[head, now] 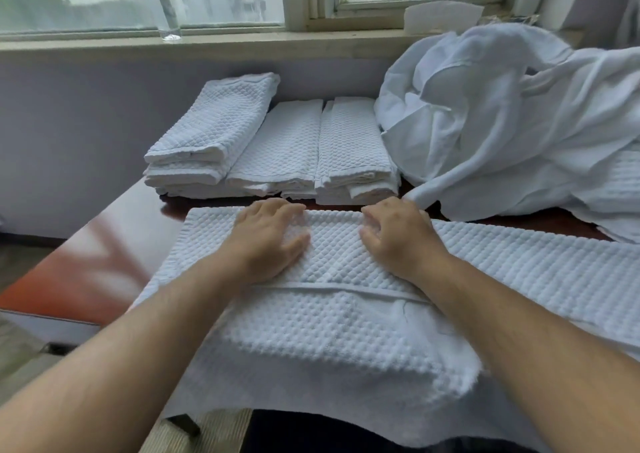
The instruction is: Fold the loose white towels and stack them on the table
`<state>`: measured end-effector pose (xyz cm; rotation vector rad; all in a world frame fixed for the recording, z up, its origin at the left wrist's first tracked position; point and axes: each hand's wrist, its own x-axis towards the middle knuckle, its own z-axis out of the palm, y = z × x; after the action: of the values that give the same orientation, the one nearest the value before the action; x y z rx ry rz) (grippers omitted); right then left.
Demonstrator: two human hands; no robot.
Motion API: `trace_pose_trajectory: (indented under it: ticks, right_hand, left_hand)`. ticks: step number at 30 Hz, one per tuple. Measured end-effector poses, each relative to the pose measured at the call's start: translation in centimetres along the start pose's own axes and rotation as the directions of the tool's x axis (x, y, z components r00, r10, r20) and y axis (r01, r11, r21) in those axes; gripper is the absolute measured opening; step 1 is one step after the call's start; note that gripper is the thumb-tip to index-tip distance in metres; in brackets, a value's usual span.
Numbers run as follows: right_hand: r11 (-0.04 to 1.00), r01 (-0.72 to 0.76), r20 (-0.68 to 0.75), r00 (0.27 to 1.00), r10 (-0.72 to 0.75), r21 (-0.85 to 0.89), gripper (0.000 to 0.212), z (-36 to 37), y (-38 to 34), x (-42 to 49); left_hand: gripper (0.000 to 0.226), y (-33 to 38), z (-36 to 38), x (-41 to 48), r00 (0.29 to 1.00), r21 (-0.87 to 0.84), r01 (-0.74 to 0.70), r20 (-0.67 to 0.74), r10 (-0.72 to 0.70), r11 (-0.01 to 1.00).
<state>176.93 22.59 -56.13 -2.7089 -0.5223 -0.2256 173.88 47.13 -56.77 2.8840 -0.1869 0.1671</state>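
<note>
Squarely on the white waffle towel [346,317], the left hand [268,241] presses with straight fingers, holding nothing. Beside it the right hand [398,238] rests with fingers bent at the towel's far fold (whether they pinch the cloth cannot be told). The towel drapes over the near edge of the reddish table [100,255]. Behind it sit three folded stacks [287,147]; a loose white heap [502,123] lies to their right.

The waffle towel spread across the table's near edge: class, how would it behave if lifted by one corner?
Likely floppy: the towel already drapes over the table edge and holds a soft fold. Probably light for its size, being cloth. Its bumpy weave should grip rather than slide.
</note>
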Motion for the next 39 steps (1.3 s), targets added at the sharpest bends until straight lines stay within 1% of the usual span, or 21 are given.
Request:
trace_pose_trajectory:
  ticks: [3,5,7,9,10,11,13,14,15,16,17,18,20,23,25,27,30,32,34,37,39]
  right_hand:
    - [1.000,0.023,0.023,0.999,-0.022,-0.019,0.037,-2.1,3.0,-4.3]
    - [1.000,-0.007,0.006,1.000,0.007,-0.026,0.033,-3.7,5.6,-7.9]
    - [0.994,-0.106,-0.057,0.993,0.107,0.017,0.035,-5.6,8.7,-11.6]
    - [0.964,-0.264,-0.142,0.954,0.264,0.014,0.039,-7.7,12.6,-15.1]
    - [0.923,-0.384,-0.184,0.908,0.376,-0.008,0.043,-8.8,14.8,-16.8]
    - [0.848,-0.529,-0.223,0.831,0.510,-0.032,0.049,-10.0,17.2,-18.2]
    - [0.622,-0.782,-0.273,0.608,0.745,-0.045,0.067,-12.2,21.1,-20.5]
    - [0.525,-0.851,-0.279,0.510,0.813,-0.026,0.074,-13.1,22.7,-21.2]
    - [0.458,-0.889,-0.283,0.439,0.853,0.001,0.078,-13.8,24.0,-21.7]
    - [0.417,-0.909,-0.287,0.392,0.874,0.027,0.079,-14.4,25.0,-21.9]
    - [0.398,-0.916,-0.284,0.368,0.885,0.052,0.078,-14.8,25.9,-21.8]
    - [0.395,-0.916,-0.269,0.363,0.892,0.075,0.075,-15.0,26.6,-21.4]
    - [0.416,-0.905,-0.206,0.393,0.896,0.085,0.065,-15.3,27.4,-20.2]
    - [0.481,-0.874,-0.192,0.462,0.866,0.065,0.053,-15.3,28.1,-18.3]
    - [0.539,-0.836,-0.256,0.500,0.827,0.107,0.039,-14.9,28.3,-17.6]
    - [0.588,-0.787,-0.337,0.512,0.790,0.184,0.030,-14.7,28.6,-17.4]
    - [0.634,-0.734,-0.491,0.470,0.733,0.243,0.029,-14.7,28.8,-17.7]
    - [0.653,-0.705,-0.537,0.451,0.713,0.275,0.027,-15.0,28.9,-18.0]
    - [0.620,-0.736,-0.494,0.447,0.746,0.271,0.031,-15.4,29.3,-18.1]
    - [0.500,-0.839,-0.342,0.415,0.843,0.213,0.039,-16.5,30.4,-18.0]
    - [0.454,-0.884,-0.263,0.414,0.871,0.111,0.042,-16.9,30.8,-18.1]
  left_hand:
    - [0.057,5.5,1.4,-1.1,0.990,-0.015,-0.126,0.058,0.126,0.992]
    - [0.056,9.3,2.1,-1.4,0.972,-0.018,-0.220,0.078,0.221,0.975]
    - [0.060,13.2,2.9,-1.4,0.937,-0.050,-0.324,0.117,0.328,0.945]
    - [0.064,17.3,3.8,-1.3,0.884,-0.066,-0.446,0.127,0.451,0.893]
    - [0.065,19.2,4.3,-1.1,0.856,-0.064,-0.500,0.115,0.504,0.864]
    - [0.064,21.1,4.8,-0.9,0.832,-0.058,-0.544,0.093,0.547,0.837]
    - [0.061,24.6,5.7,-0.5,0.795,-0.052,-0.601,0.063,0.603,0.798]
    - [0.061,26.1,6.1,-0.2,0.783,-0.054,-0.615,0.068,0.618,0.786]
    - [0.060,27.5,6.3,0.0,0.775,-0.053,-0.625,0.080,0.627,0.779]
    - [0.058,28.8,6.5,0.1,0.767,-0.049,-0.634,0.082,0.636,0.772]
    - [0.052,29.7,6.6,0.2,0.761,-0.041,-0.645,0.067,0.646,0.763]
    - [0.044,30.5,6.7,0.3,0.749,-0.024,-0.661,0.033,0.662,0.750]
    - [0.034,31.1,6.9,0.3,0.713,0.027,-0.700,-0.045,0.700,0.714]
    - [0.037,31.1,7.2,0.0,0.620,0.082,-0.761,-0.200,0.759,0.644]
    - [0.037,31.1,7.2,-0.3,0.551,0.114,-0.795,-0.277,0.787,0.596]
    - [0.036,31.2,7.1,-0.4,0.547,0.109,-0.801,-0.266,0.794,0.589]
    - [0.036,31.2,7.3,-0.6,0.541,0.108,-0.810,-0.239,0.806,0.576]
    - [0.040,31.1,7.2,-0.7,0.516,0.113,-0.824,-0.256,0.817,0.556]
    - [0.038,31.2,7.2,-0.5,0.494,0.095,-0.841,-0.264,0.828,0.532]
    - [0.028,31.3,7.2,-0.5,0.459,0.087,-0.867,-0.243,0.854,0.491]
    - [0.035,31.3,7.1,-0.6,0.436,0.085,-0.882,-0.222,0.872,0.463]
